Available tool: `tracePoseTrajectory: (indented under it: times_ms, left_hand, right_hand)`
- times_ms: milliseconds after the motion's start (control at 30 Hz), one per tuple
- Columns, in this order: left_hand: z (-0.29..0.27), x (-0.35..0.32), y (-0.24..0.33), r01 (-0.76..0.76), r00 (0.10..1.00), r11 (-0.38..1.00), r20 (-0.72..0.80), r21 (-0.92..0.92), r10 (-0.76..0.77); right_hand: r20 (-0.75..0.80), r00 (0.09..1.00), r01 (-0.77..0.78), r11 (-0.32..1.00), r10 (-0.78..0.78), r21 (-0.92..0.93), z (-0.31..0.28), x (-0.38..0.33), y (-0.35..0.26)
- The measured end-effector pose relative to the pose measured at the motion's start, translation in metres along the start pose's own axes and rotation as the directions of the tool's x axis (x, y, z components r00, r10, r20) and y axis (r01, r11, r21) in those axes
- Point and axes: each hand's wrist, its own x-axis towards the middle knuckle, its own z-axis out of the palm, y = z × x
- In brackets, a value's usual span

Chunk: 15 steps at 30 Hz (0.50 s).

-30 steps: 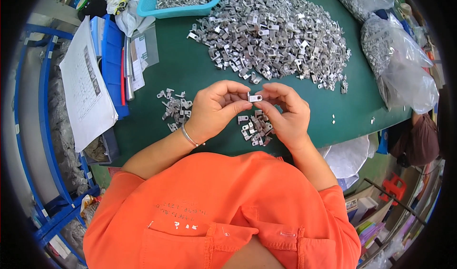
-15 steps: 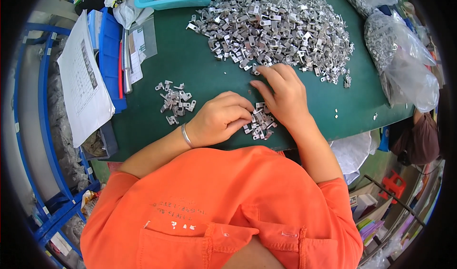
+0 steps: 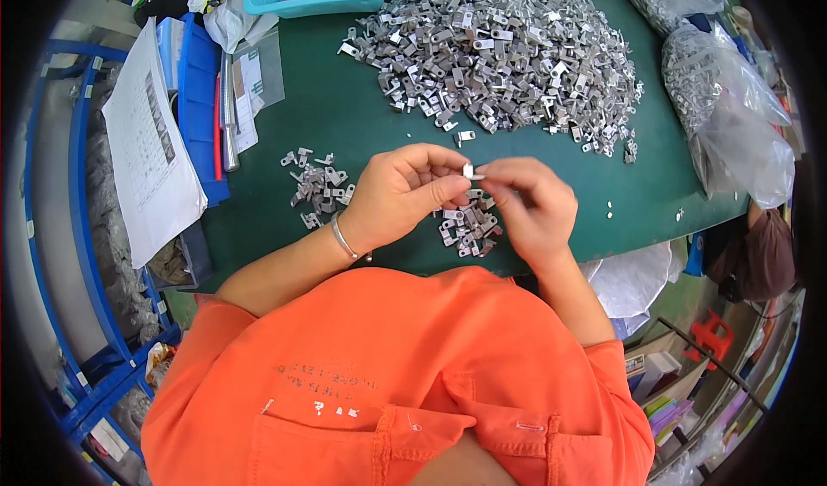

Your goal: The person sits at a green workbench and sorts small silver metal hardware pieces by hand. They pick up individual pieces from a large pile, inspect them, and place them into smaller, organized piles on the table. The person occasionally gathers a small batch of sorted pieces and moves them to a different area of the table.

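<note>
Between my two hands is a small silver metal bracket (image 3: 469, 173), a bent piece with one bright face. The curled fingers of my left hand (image 3: 394, 195) pinch it from the left, and the fingertips of my right hand (image 3: 534, 206) close on its right end. Just below my fingertips lies a small heap of similar brackets (image 3: 469, 228), partly hidden by the hands. Another small heap (image 3: 317, 185) rests left of my left hand. Beyond my hands a single bracket (image 3: 464, 136) lies apart, near the edge of a large pile of brackets (image 3: 508, 55).
A turquoise basket (image 3: 319, 6) of small metal parts stands at the far left of the green table (image 3: 379, 133). Papers (image 3: 151, 142) and a blue bin (image 3: 200, 99) line the left side. Clear plastic bags (image 3: 732, 133) of parts sit at the right edge.
My right hand has drawn back from the large pile toward me. My left hand has risen from the near heap to meet it, and a bracket now shows between them.
</note>
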Motion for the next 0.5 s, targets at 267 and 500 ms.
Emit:
tracePoseTrajectory:
  times_ms: [267, 500]
  left_hand:
    - [-0.047, -0.024, 0.008, -0.419, 0.742, 0.424, 0.034, 0.803, 0.67]
    - [-0.078, -0.056, 0.007, -0.223, 0.783, 0.235, 0.03, 0.946, 0.621]
  right_hand:
    - [0.122, 0.99, 0.125, 0.857, -0.073, -0.5, 0.014, 0.02, 0.022]
    - [0.065, 0.997, -0.009, 0.914, 0.038, -0.405, 0.013, 0.02, 0.024]
